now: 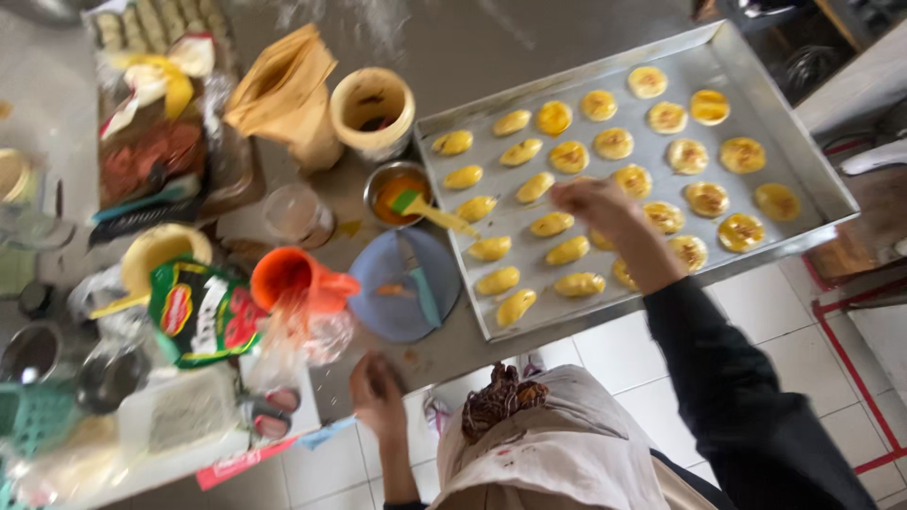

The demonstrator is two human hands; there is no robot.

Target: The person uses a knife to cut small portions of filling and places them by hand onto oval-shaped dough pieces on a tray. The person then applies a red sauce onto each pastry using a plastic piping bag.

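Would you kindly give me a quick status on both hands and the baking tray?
Right hand over the baking tray, above the pastries. Left hand at the counter edge, grip unclear. Brush rests on the small bowl beside the tray.

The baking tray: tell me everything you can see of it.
The baking tray is a rectangular, shallow-rimmed pan of shiny grey metal. It lies flat on the grey counter, skewed, its near corner jutting past the counter's edge over the tiled floor. Rows of yellow pastries cover it: oval ones on the left, round ones with browner centres on the right. The right hand hovers over the middle; contact is unclear. A small metal bowl sits by its left edge.
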